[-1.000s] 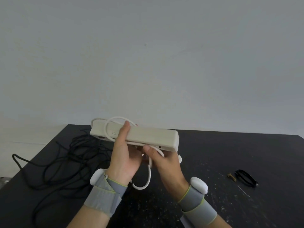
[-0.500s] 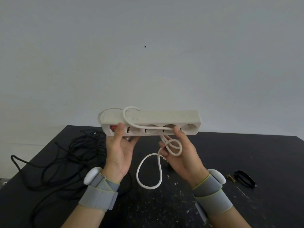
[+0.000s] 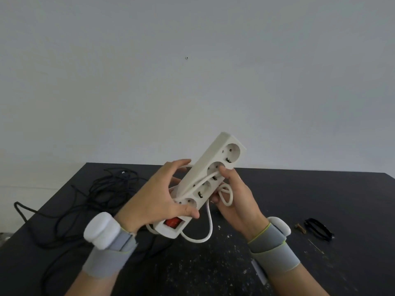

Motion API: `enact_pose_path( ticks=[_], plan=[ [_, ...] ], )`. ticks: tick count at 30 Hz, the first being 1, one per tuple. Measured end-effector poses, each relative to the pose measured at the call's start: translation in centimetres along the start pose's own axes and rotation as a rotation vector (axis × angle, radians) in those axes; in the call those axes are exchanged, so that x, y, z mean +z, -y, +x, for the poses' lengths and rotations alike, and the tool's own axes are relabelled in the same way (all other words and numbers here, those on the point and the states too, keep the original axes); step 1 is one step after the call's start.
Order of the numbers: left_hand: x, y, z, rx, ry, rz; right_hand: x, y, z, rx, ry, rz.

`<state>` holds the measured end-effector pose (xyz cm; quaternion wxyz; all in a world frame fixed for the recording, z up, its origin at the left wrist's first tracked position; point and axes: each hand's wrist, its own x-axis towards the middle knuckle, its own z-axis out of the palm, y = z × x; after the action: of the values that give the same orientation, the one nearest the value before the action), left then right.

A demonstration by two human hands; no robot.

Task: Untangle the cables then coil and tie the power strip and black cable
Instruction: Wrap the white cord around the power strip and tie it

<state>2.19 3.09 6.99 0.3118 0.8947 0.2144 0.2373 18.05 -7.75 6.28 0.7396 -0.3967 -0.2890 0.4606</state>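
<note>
On the black bench (image 3: 320,199), before a plain grey wall (image 3: 192,82), we hold the power strip (image 3: 205,178) in the air over the near edge. It was level half a second ago and now slants, switch end nearest us. Our left hand (image 3: 158,199) grips its body, and our right hand (image 3: 239,201) pinches the white cord (image 3: 210,229) against it. Count: one strip, four sockets, one black cable (image 3: 102,189) loose by the left edge, one black tie (image 3: 318,228) near the right edge.

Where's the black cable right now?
In the head view, the black cable lies in a loose tangle on the table's left side, beyond and left of the left hand, which holds the power strip.
</note>
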Motion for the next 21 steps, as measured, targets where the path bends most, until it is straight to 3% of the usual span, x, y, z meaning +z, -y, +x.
enact_pose_path(
  ticks=[2,4,12,16,21],
  plan=[
    [0.4,0.1,0.0,0.034,-0.037,0.249,-0.3,0.2,0.1,0.005,-0.029,0.035],
    [0.9,0.2,0.0,0.031,-0.035,0.268,-0.4,0.5,0.0,0.009,-0.050,0.037],
    [2.3,1.0,0.1,-0.043,0.027,-0.242,0.0,0.8,-0.2,-0.019,-0.060,-0.099],
    [1.8,1.6,0.1,-0.196,0.213,-0.537,0.5,0.9,-0.4,-0.072,-0.037,-0.158],
    [2.4,0.5,-0.1,-0.242,0.237,-0.653,1.2,-0.5,-0.2,-0.170,-0.150,-0.215]
  ],
)
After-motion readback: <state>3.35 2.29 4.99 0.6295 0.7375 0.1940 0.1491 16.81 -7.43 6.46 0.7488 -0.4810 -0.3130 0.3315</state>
